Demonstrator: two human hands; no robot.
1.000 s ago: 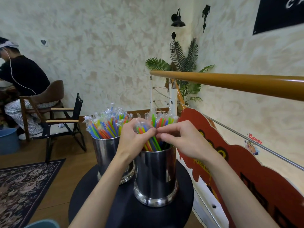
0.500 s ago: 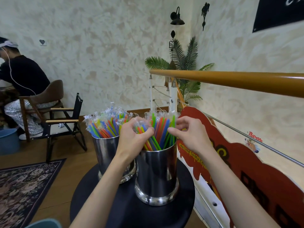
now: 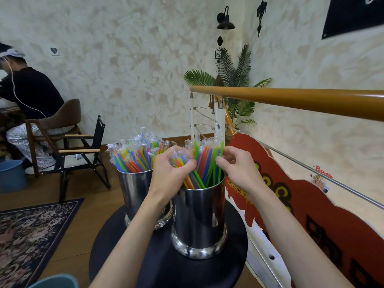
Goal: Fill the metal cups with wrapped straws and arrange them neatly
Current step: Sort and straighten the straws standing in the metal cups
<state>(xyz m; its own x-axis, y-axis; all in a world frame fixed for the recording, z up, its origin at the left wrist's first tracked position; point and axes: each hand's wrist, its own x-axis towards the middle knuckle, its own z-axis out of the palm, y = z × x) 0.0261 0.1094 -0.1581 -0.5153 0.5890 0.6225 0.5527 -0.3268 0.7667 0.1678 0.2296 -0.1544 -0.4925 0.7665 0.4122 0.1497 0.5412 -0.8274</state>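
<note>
- I am standing over a round black table, with a wooden handrail running off to the right and a seated person far off to the left.
- Two metal cups are sitting on the table: the far cup at the left, packed with its own bunch of straws, and the near cup in front of me, which I am working on.
- The wrapped straws in the near cup are standing with their long axis roughly upright, fanning out at the top; some are leaning left, others right, so the bundle is looking split rather than neat.
- My left hand is lying at the left side of the cup's mouth, fingers curled round a clump of straws and gripping it just under the wrapper ends.
- My right hand is hovering at the right side of the rim, thumb and forefinger pinching the upper part of a green straw on the right edge.
- The straws are lying between my two hands, touching both. I judge that the coming move is turning on drawing both clumps inward and upright; both hands are equally near.
</note>
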